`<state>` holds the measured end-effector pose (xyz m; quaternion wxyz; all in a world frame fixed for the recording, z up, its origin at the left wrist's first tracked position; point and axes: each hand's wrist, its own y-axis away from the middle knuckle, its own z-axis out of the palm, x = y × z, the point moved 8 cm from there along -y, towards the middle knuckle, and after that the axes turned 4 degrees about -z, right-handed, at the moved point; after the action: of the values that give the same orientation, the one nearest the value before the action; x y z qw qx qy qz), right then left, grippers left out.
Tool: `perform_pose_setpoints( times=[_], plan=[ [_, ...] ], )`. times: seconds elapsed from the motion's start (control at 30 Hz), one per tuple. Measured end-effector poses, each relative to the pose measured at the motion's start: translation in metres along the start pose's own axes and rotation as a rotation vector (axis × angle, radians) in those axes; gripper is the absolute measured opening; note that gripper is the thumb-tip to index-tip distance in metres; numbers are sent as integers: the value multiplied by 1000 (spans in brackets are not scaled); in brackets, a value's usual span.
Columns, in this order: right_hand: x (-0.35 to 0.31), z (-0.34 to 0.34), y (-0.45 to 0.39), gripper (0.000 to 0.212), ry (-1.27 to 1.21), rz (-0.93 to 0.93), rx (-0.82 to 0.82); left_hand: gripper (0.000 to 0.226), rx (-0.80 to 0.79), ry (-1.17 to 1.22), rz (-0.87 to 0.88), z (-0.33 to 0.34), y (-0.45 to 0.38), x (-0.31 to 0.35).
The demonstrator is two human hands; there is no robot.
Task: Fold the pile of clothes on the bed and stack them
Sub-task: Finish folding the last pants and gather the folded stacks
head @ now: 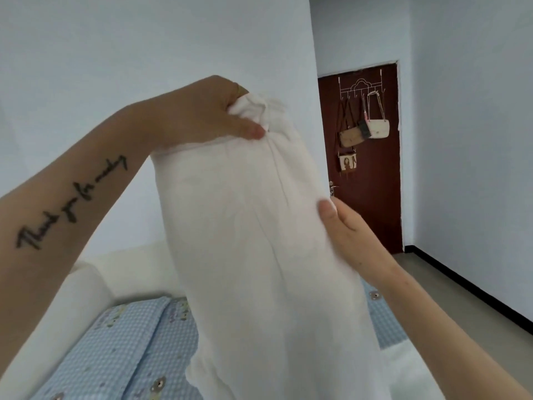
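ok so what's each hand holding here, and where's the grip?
Both hold the same white garment. The left hand bunches its top edge in a closed grip; the right hand pinches its right side edge lower down, thumb in front.

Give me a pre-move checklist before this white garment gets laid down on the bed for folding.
1. Left hand grips the top of the white garment: ok, cloth bunched in its fingers.
2. Right hand holds the garment's side edge: ok.
3. Garment hangs lifted off the bed: ok.
4. Garment spread flat, without twists: not ok, top is crumpled.
5. Landing spot on the bed free: cannot tell, the cloth hides it.
6. Stack to add to: cannot tell, none in view.
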<state>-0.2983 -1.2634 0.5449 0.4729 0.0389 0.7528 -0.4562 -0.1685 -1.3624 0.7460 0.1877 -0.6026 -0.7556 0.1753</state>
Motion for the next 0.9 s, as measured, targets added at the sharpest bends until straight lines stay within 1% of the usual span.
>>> perform_pose_setpoints(
  times=[0.07, 0.17, 0.23, 0.3, 0.37, 0.4, 0.47, 0.53, 0.63, 0.67, 0.73, 0.8, 0.9],
  plan=[
    [-9, -7, -11, 38, 51, -15, 4, 47, 30, 23, -107, -6, 5, -15],
    [-17, 11, -27, 40, 125, 7, -108, 27, 62, 130, -271, -9, 36, -52],
    [-7, 41, -33, 45, 143, 36, -203, 23, 55, 258, -406, 4, 72, -95],
    [27, 87, -29, 57, 207, 125, -325, 27, 28, 396, -567, 38, 120, -153],
    [82, 151, -2, 62, 310, 227, -523, 33, -13, 468, -745, 91, 182, -215],
    [115, 185, 21, 60, 339, 277, -624, 30, -27, 499, -837, 123, 219, -243],
    [182, 250, 81, 47, 361, 349, -802, 23, -64, 546, -1028, 195, 300, -293],
    [252, 309, 152, 35, 382, 422, -921, 24, -148, 508, -1199, 272, 386, -338],
    [347, 379, 258, 24, 402, 546, -1004, 20, -303, 524, -1358, 388, 507, -387],
    [375, 399, 290, 23, 405, 572, -1017, 19, -341, 526, -1401, 425, 544, -401],
    [423, 432, 354, 34, 449, 630, -1012, 29, -419, 500, -1482, 493, 619, -427],
    [453, 449, 414, 44, 501, 675, -1001, 39, -504, 450, -1551, 548, 681, -446],
    [472, 468, 498, 55, 562, 665, -1056, 41, -543, 348, -1614, 607, 748, -479]
  ],
)
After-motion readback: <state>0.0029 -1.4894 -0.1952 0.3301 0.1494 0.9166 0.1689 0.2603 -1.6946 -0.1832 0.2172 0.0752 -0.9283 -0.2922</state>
